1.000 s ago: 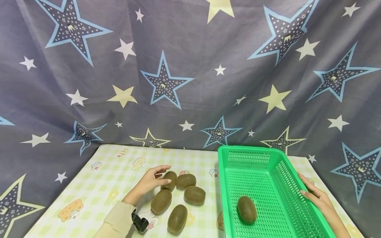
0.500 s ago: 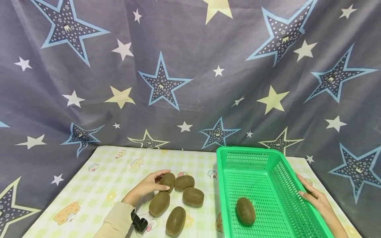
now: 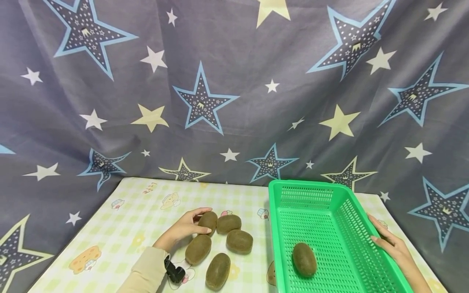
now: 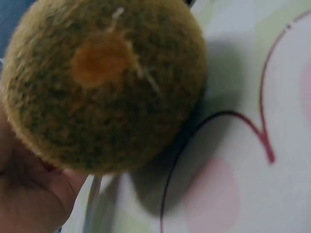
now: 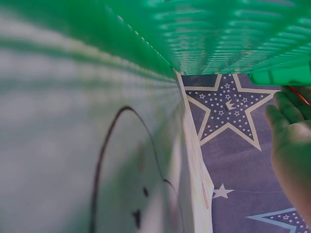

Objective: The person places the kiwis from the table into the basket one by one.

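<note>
My left hand (image 3: pixel 183 228) grips a brown kiwi (image 3: pixel 207 222), thumb on its near side and fingers round its far side. Several more lie close by: one kiwi (image 3: pixel 198 249) just below the hand, a kiwi (image 3: pixel 229 224) to its right, and others nearer the front. In the left wrist view a fuzzy kiwi end (image 4: pixel 107 97) fills the upper left, with part of the hand (image 4: pixel 34 194) behind it. My right hand (image 3: pixel 393 248) holds the right rim of a green plastic basket (image 3: pixel 274 236), thumb on top and fingers outside. A single kiwi (image 3: pixel 304 259) lies inside the basket.
A checked cloth with cartoon prints covers the table (image 3: pixel 157 215). Behind it hangs a dark curtain (image 3: pixel 234 101) patterned with stars. A kiwi (image 3: pixel 218 272) lies near the front, between the left wrist and the basket.
The left thumb and fingers have come in round the kiwi, which they now grip. The right hand stays at the basket rim, and the basket stays where it was.
</note>
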Motion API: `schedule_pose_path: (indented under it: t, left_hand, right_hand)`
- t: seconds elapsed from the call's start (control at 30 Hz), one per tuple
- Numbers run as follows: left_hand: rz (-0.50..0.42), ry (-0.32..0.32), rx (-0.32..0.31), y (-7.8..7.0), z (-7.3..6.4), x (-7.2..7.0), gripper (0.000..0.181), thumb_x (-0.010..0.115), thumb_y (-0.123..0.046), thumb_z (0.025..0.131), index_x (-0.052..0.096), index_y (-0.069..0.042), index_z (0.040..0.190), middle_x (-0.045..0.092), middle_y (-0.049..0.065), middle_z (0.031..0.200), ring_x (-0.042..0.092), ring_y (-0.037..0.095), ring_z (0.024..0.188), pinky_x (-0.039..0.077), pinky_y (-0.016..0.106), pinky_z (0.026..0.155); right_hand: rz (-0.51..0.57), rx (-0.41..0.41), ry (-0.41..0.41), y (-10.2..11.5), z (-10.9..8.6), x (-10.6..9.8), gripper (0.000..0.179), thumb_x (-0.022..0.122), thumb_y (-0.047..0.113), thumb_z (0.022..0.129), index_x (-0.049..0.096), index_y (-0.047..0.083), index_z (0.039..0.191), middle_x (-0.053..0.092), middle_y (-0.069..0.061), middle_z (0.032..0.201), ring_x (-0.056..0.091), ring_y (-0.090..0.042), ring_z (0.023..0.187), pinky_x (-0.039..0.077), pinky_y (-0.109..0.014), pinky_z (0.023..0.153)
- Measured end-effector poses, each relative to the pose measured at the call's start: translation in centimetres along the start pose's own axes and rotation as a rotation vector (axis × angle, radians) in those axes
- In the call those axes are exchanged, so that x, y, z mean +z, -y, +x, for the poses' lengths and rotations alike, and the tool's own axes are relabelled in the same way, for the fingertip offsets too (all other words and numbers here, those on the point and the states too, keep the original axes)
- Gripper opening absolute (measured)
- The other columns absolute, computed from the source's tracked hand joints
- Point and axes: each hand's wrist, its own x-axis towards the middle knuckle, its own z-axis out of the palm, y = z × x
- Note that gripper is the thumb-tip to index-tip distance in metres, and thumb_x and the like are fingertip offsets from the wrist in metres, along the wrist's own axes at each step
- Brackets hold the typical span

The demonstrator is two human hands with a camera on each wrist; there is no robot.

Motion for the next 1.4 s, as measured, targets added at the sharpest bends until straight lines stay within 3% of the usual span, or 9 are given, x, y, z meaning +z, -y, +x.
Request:
schedule_pose_path:
  t: [0.33, 0.5, 0.57, 0.77, 0.93, 1.03, 1.13, 1.2, 1.4]
  left_hand:
    - [0.001, -0.02, 0.01, -0.7, -0.2, -0.1, 0.069, 0.075, -0.008, 0.077, 0.042, 0.005, 0.137, 0.055, 0.023, 0.124, 0.057, 0.027, 0.102, 0.049, 0.032, 0.082]
    - [-0.028, -0.017, 0.014, -1.3, -0.3, -0.1, 0.07, 0.073, -0.006, 0.078, 0.04, 0.007, 0.138, 0.055, 0.025, 0.121, 0.057, 0.025, 0.098, 0.051, 0.031, 0.078]
    - [-0.024, -0.017, 0.017, -1.4, -0.4, -0.1, 0.069, 0.073, -0.007, 0.079, 0.039, 0.007, 0.138, 0.056, 0.025, 0.12, 0.057, 0.025, 0.098, 0.051, 0.031, 0.077]
    - [0.023, -0.044, 0.035, -2.4, -0.5, 0.0, 0.067, 0.072, -0.01, 0.08, 0.042, 0.004, 0.137, 0.056, 0.022, 0.121, 0.056, 0.022, 0.097, 0.049, 0.031, 0.08]
    - [0.025, -0.066, 0.033, -3.4, -0.1, 0.2, 0.065, 0.073, -0.013, 0.08, 0.045, 0.0, 0.137, 0.058, 0.018, 0.12, 0.056, 0.021, 0.096, 0.048, 0.03, 0.079]
    - [-0.001, -0.065, 0.021, -4.1, 0.1, 0.5, 0.064, 0.073, -0.015, 0.081, 0.045, -0.003, 0.138, 0.059, 0.016, 0.118, 0.056, 0.022, 0.097, 0.049, 0.03, 0.079]
    - [-0.034, -0.063, 0.03, -4.7, 0.3, 0.9, 0.063, 0.073, -0.014, 0.081, 0.046, -0.004, 0.137, 0.059, 0.017, 0.118, 0.058, 0.021, 0.097, 0.051, 0.029, 0.079]
    - [-0.045, -0.064, 0.045, -5.1, 0.4, 1.2, 0.063, 0.073, -0.013, 0.081, 0.046, -0.003, 0.137, 0.058, 0.018, 0.118, 0.058, 0.021, 0.096, 0.052, 0.028, 0.077]
    - [-0.059, -0.058, 0.074, -6.3, 0.4, 2.7, 0.063, 0.073, -0.011, 0.08, 0.046, -0.002, 0.137, 0.056, 0.019, 0.121, 0.057, 0.021, 0.095, 0.051, 0.027, 0.076]
  right_hand:
    - [-0.008, 0.034, 0.011, 0.0, 0.0, -0.1, 0.053, 0.04, 0.012, 0.102, 0.02, 0.01, 0.151, 0.022, 0.03, 0.147, 0.017, 0.024, 0.122, 0.016, 0.005, 0.089]
    - [0.041, 0.05, 0.001, 0.0, -0.1, -0.1, 0.053, 0.041, 0.013, 0.101, 0.021, 0.01, 0.151, 0.022, 0.031, 0.145, 0.016, 0.024, 0.122, 0.003, -0.01, 0.108]
    - [0.073, 0.052, 0.002, 0.0, -0.1, -0.1, 0.053, 0.041, 0.013, 0.101, 0.02, 0.01, 0.151, 0.023, 0.033, 0.144, 0.015, 0.024, 0.122, -0.006, -0.028, 0.114]
    - [0.11, 0.049, 0.009, -0.1, 0.0, 0.0, 0.054, 0.041, 0.013, 0.101, 0.02, 0.009, 0.151, 0.023, 0.033, 0.144, 0.015, 0.024, 0.122, -0.014, -0.055, 0.109]
    - [0.088, 0.053, 0.012, -0.2, 0.0, -0.2, 0.054, 0.04, 0.013, 0.102, 0.02, 0.01, 0.151, 0.023, 0.034, 0.144, 0.017, 0.025, 0.121, -0.005, -0.032, 0.115]
    - [0.034, 0.039, -0.006, -0.2, 0.1, -0.2, 0.054, 0.041, 0.013, 0.101, 0.021, 0.014, 0.151, 0.024, 0.034, 0.143, 0.018, 0.025, 0.121, 0.008, -0.004, 0.103]
    - [0.022, 0.019, -0.017, -0.4, 0.2, -0.1, 0.054, 0.041, 0.011, 0.101, 0.021, 0.013, 0.151, 0.025, 0.035, 0.142, 0.018, 0.025, 0.122, 0.011, 0.002, 0.096]
    - [0.018, 0.007, -0.023, -0.5, 0.3, -0.1, 0.054, 0.042, 0.009, 0.1, 0.022, 0.011, 0.15, 0.025, 0.036, 0.141, 0.018, 0.024, 0.122, 0.009, 0.001, 0.098]
    - [0.068, 0.01, -0.028, -0.8, 0.1, 0.1, 0.055, 0.042, 0.008, 0.1, 0.022, 0.014, 0.151, 0.026, 0.038, 0.139, 0.017, 0.025, 0.122, -0.01, -0.028, 0.113]
